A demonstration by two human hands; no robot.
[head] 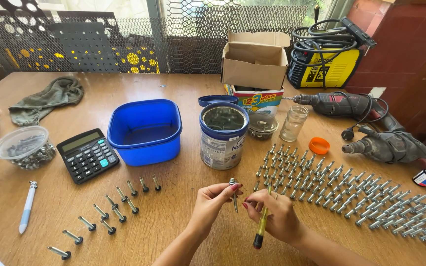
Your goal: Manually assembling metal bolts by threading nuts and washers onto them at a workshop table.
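Observation:
My left hand [212,199] pinches a grey bolt [234,193] near its head and holds it upright above the wooden table [173,231]. My right hand [271,213] touches the bolt's lower shank with its fingertips and also grips a yellow-handled screwdriver [261,227], whose dark butt points down towards me. Many more grey bolts [341,192] lie in slanted rows to the right of my hands. Several bolts with dark nuts [105,213] lie in two loose rows to the left.
A blue plastic tub [145,130], an open metal can [223,135], a calculator [87,154], a pen [27,207], a clear bowl of hardware [24,147], a glass jar [293,123], an orange lid [319,146], two power drills [371,133], a cardboard box [255,61] and a yellow welder [327,54] stand around.

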